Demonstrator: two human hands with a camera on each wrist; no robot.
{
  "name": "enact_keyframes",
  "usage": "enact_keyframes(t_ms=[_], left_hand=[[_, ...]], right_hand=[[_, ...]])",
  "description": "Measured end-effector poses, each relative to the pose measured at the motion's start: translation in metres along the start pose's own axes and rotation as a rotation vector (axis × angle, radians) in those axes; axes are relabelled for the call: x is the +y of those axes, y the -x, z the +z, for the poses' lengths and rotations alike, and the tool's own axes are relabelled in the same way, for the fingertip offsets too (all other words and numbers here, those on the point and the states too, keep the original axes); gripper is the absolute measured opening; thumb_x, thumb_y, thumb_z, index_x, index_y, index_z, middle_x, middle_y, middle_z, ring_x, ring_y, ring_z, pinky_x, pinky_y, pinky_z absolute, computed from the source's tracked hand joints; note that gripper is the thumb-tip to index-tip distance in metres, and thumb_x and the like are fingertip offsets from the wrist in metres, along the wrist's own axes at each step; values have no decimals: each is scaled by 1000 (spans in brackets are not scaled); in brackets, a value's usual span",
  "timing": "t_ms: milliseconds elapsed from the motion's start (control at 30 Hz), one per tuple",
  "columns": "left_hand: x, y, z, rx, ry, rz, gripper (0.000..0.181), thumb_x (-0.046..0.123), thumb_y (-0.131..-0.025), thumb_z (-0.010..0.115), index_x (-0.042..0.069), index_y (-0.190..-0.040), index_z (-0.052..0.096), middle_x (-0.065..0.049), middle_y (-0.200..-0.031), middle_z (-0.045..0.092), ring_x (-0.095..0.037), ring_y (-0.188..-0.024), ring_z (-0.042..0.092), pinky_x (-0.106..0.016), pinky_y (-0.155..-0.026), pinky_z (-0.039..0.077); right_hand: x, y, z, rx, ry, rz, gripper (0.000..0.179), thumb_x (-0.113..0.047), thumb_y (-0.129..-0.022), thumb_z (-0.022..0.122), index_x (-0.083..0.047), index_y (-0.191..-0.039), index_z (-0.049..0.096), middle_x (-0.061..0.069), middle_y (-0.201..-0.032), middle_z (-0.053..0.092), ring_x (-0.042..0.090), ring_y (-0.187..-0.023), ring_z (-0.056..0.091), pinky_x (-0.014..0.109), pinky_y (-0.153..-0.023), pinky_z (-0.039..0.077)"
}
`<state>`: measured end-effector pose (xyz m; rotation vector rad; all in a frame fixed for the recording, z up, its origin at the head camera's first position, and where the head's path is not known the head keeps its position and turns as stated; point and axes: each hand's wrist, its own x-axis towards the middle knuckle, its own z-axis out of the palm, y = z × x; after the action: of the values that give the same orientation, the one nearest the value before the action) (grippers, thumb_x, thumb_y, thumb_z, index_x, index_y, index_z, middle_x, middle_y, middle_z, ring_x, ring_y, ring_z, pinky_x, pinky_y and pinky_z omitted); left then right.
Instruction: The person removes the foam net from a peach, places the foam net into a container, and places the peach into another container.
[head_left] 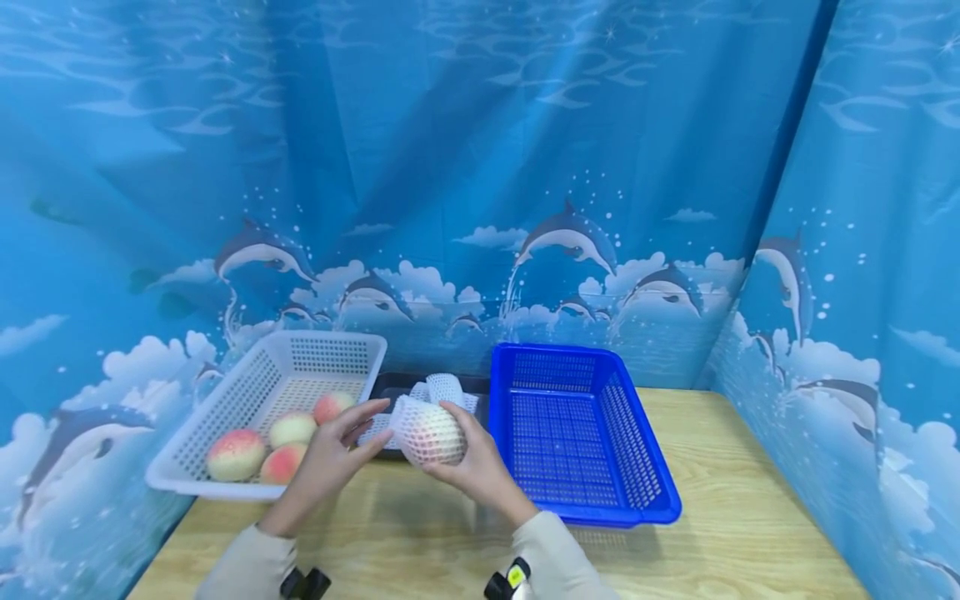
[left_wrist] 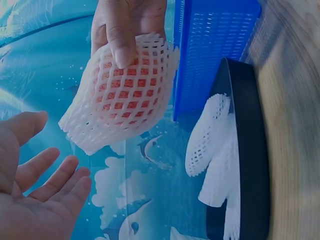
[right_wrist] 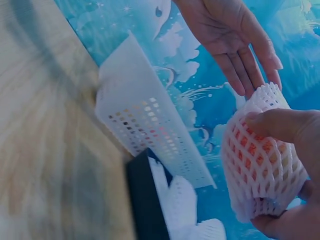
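A peach in a white foam net sleeve (head_left: 429,432) is held up over the front of the table by my right hand (head_left: 480,467), thumb and fingers round it. In the left wrist view the red of the peach (left_wrist: 131,85) shows through the mesh, and the sleeve's narrower end juts out past the fruit. My left hand (head_left: 333,454) is beside that end with its fingers extended and nothing in them; a gap separates it from the sleeve in the left wrist view. Behind the hands, a black tray (left_wrist: 250,150) holds several spare foam net sleeves (head_left: 446,389).
On the left stands a white basket (head_left: 176,467) with several peaches (head_left: 236,455) in it. A blue basket (head_left: 652,467) is on the right of the black tray. All rest on a wooden table (head_left: 720,483), backed by a blue dolphin-print curtain (head_left: 450,167).
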<state>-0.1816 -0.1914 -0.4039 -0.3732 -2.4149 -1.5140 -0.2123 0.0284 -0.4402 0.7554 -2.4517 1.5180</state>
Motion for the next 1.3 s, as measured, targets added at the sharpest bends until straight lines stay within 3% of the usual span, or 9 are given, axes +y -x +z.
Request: enact_keyframes(t_ms=[267, 567, 733, 933, 1200, 1300], left_hand=[[11, -6, 2, -10, 66, -1, 48, 21, -89, 69, 1, -130, 56, -16, -134, 56, -29, -126, 51, -30, -102, 43], [19, -11, 8, -32, 97, 39, 40, 16, -91, 66, 0, -127, 59, -16, -129, 59, -31, -121, 55, -36, -101, 46], [19, -15, 16, -28, 124, 22, 33, 13, -91, 66, 1, -122, 63, -14, -124, 63, -28, -116, 59, -29, -96, 50], [20, -20, 27, 2, 178, 52, 24, 7, -90, 65, 0, -113, 68, -15, -114, 66, -26, -106, 63, -20, -88, 53], [20, -21, 38, -29, 149, -28, 16, 2, -89, 64, -3, -104, 70, -15, -103, 70, -21, -100, 65, -24, -86, 55], [18, -21, 41, -45, 136, -25, 17, 1, -88, 65, -4, -104, 70, -16, -102, 70, -24, -98, 66, -26, -84, 56]], right_hand=[[-6, -7, -24, -41, 45, -69, 86, -15, -68, 86, -11, -142, 42, 12, -133, 53, 28, -116, 55, 42, -93, 51], [-9, -9, -45, -111, 49, -73, 84, -17, -71, 84, -12, -143, 41, 11, -141, 48, 28, -120, 52, 44, -95, 49], [-7, -6, -52, -141, 65, -55, 84, -18, -72, 84, -16, -144, 41, 9, -140, 49, 25, -119, 52, 42, -95, 48], [-4, -4, -59, -158, 62, -32, 82, -22, -73, 83, -23, -144, 41, 5, -141, 48, 24, -119, 51, 45, -96, 48], [2, 0, -65, -152, 82, -64, 82, -22, -72, 83, -20, -143, 42, 6, -140, 49, 26, -119, 52, 46, -95, 49], [2, 1, -68, -148, 75, -71, 81, -22, -72, 84, -21, -142, 43, 5, -139, 50, 26, -118, 53, 45, -95, 48]])
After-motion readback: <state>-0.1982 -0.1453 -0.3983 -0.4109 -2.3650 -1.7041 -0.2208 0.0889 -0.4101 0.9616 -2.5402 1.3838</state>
